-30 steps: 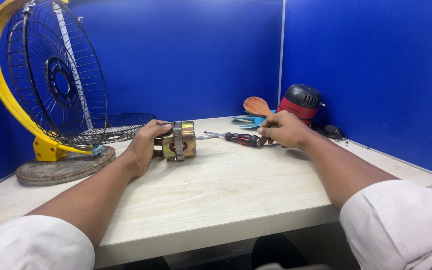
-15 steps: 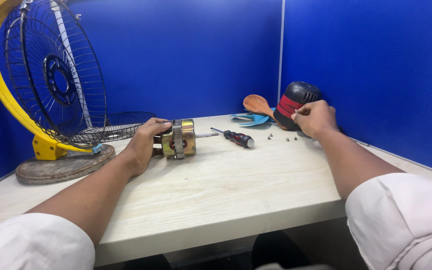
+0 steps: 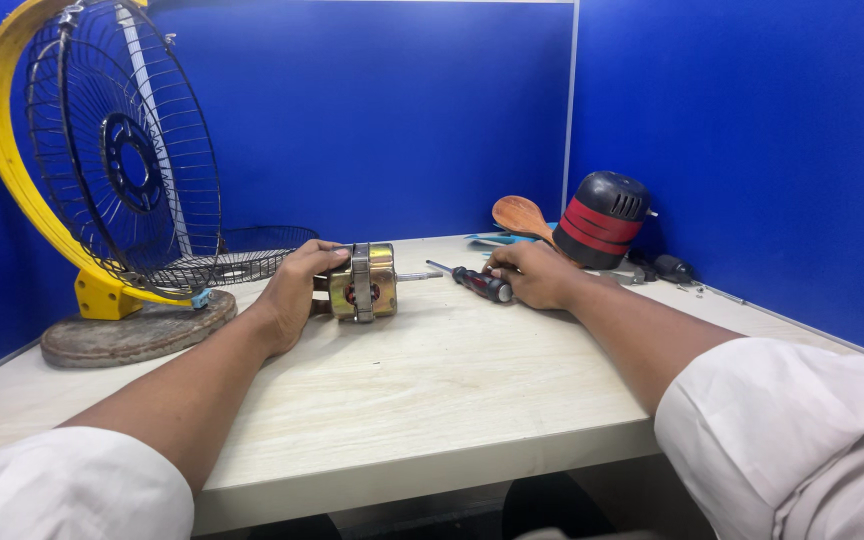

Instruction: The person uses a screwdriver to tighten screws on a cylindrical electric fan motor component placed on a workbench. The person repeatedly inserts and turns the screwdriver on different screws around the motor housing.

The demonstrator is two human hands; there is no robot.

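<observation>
A brass-coloured fan motor [image 3: 367, 282] with a thin shaft lies on the pale wooden table [image 3: 432, 390]. My left hand [image 3: 294, 290] grips its left end. A screwdriver [image 3: 472, 280] with a black and red handle lies just right of the motor. My right hand [image 3: 537, 273] rests on the table with its fingertips touching the screwdriver's handle end.
A yellow-framed wire fan guard [image 3: 102, 160] stands on a round base [image 3: 137, 328] at the left, with a second wire grille [image 3: 252, 255] lying behind it. A red and black motor cover [image 3: 602, 220], a wooden spoon [image 3: 522, 215] and small screws [image 3: 687, 288] sit at the back right. Blue partitions enclose the table.
My right hand went back to the red and black cover, then came left again to the screwdriver's handle. My left hand and the motor stayed put.
</observation>
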